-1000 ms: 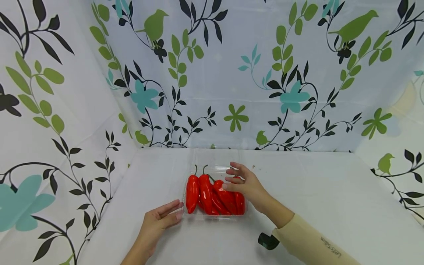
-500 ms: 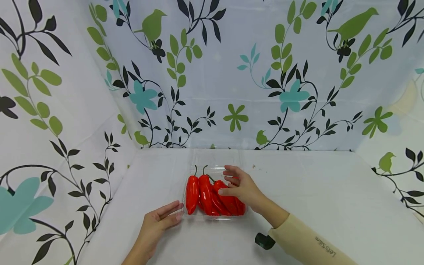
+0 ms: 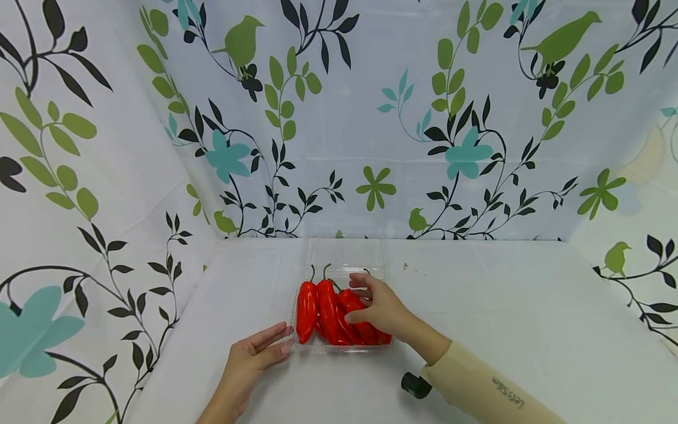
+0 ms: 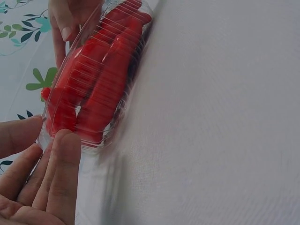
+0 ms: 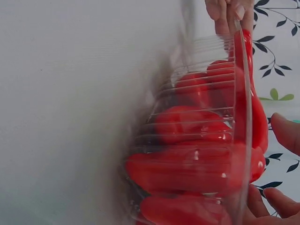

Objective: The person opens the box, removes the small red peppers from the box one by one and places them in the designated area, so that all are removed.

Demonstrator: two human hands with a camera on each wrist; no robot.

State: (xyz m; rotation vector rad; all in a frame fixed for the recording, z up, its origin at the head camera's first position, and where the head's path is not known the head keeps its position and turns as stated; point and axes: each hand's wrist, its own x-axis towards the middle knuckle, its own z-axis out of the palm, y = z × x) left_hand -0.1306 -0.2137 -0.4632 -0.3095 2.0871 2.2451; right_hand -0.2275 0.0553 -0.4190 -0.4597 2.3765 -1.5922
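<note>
Several glossy red chili peppers [image 3: 307,312] with green stems lie side by side in a clear plastic clamshell box [image 3: 346,348]. Its lid [image 3: 344,250] is folded back at the far side. My left hand [image 3: 248,365] is at the box's left edge, fingers fairly straight, fingertips touching or very close to the wall. Over the peppers at the right is my right hand [image 3: 384,309], fingers spread and slightly bent, thumb apart. In the right wrist view, a gap shows between thumb and fingers, with nothing held there. Part of the right-hand peppers is hidden by that hand.
A white cloth [image 3: 503,294] covers the table. Behind and beside it hangs a curtain [image 3: 328,118] with leaves, birds and flowers. A small black device [image 3: 415,386] shows beneath the right sleeve [image 3: 487,383]. Tiny crumbs [image 3: 405,267] lie behind the right hand.
My right hand has moved left and slightly toward me over the peppers, uncovering a stem behind it. My left hand has stayed at the box's left edge.
</note>
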